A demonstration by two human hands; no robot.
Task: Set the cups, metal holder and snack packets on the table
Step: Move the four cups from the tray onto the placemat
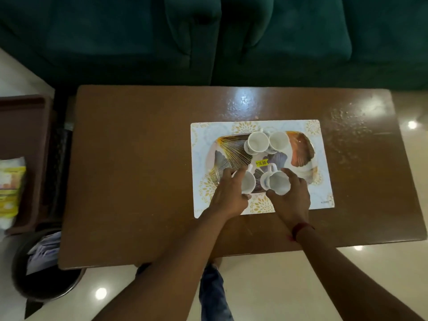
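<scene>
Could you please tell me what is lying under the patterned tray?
A placemat lies under the tray, itself on the table. The tray, cups and hands cover its middle.

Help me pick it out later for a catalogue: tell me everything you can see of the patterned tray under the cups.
The tray is a rounded rectangle, glossy, printed with fan-like leaves in grey, orange and brown lined in gold. A yellow price sticker sits near its middle. It lies flat on a white placemat with gold flowers, on the brown table. Four white cups stand on it; the left hand and right hand each grip a near one.
</scene>
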